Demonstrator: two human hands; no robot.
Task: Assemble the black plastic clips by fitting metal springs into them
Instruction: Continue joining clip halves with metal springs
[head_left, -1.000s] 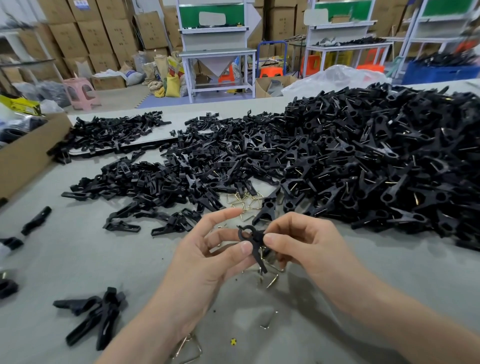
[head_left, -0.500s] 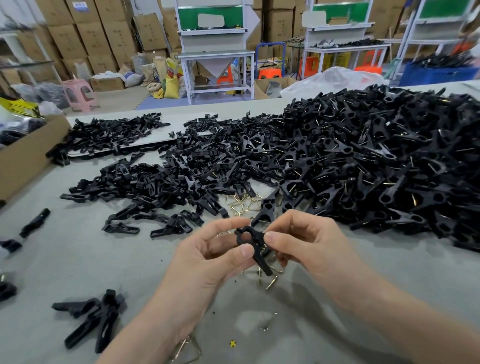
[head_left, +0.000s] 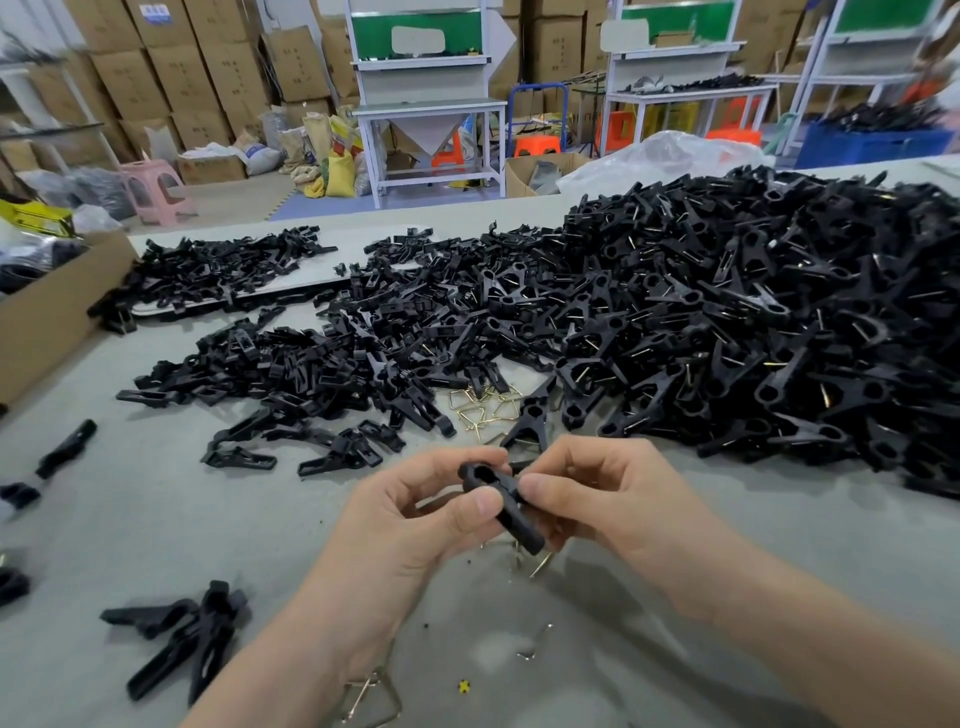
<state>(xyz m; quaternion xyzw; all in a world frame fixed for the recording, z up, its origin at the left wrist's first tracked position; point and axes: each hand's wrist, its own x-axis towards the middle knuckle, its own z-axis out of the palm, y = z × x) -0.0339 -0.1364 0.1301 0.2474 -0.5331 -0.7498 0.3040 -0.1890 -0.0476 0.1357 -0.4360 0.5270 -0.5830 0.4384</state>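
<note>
A black plastic clip (head_left: 500, 498) is pinched above the counter (head_left: 156, 519) between left hand (head_left: 410, 522) and right hand (head_left: 613, 499) grips, and may be flicked away if squeezed unevenly.

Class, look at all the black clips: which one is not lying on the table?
The black clip pinched between the left hand and right hand above the table; all others lie on it, loose or piled.
</note>
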